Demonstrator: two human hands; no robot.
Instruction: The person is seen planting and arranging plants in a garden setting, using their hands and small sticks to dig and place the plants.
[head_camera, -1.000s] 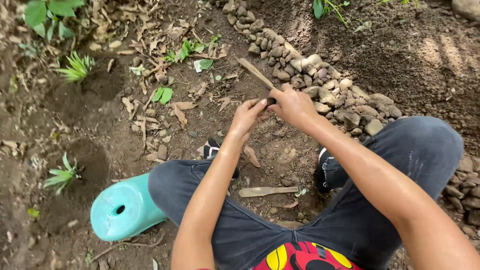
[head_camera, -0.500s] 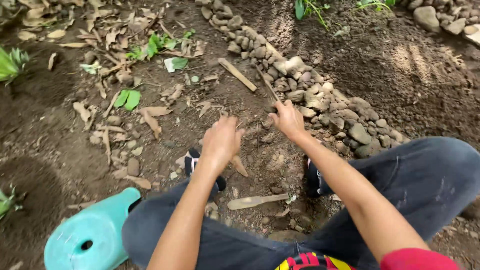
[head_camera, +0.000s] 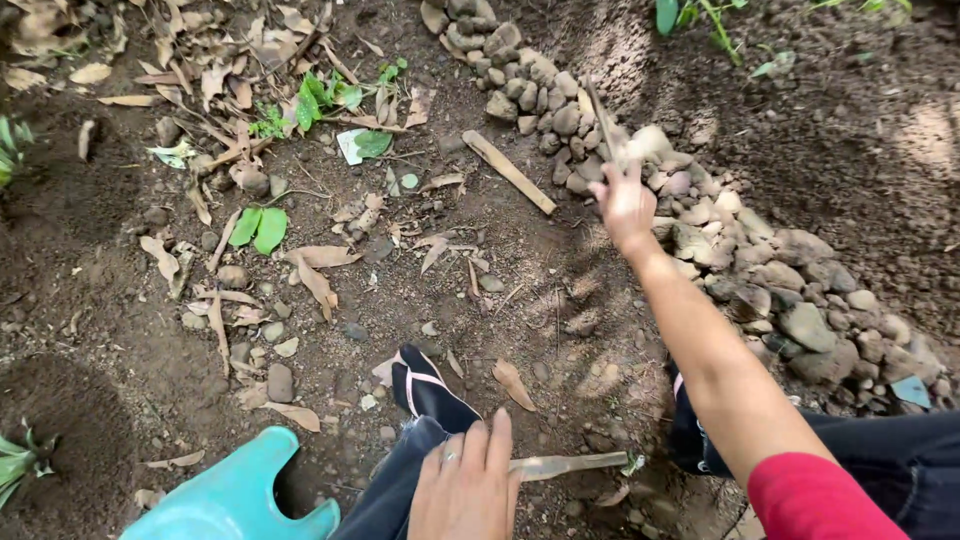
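Dark garden soil (head_camera: 560, 290) is seen from the head camera, strewn with dry leaves (head_camera: 318, 272), small green seedlings and loose pebbles. A band of grey stones (head_camera: 760, 270) is laid across the upper right, running from the top centre down toward the right edge.

The right hand (head_camera: 626, 203) is stretched out over the near edge of the stones, and its fingers are closed around a thin stick (head_camera: 603, 120) that points up and away from the hand; the stick is blurred. A flat piece of wood (head_camera: 508, 171) lies on the soil just left of that hand, well clear of it.

The left hand (head_camera: 466, 487) is rested flat on the left knee at the bottom centre, fingers together and extended, with nothing held. A black sandal with a pink strap (head_camera: 425, 388) is seen just above it. A pale wooden strip (head_camera: 570, 464) lies on the ground between the 2 legs, beside the left hand's fingertips. A turquoise plastic watering can (head_camera: 235, 500) is seen at the bottom left, close to the left leg.
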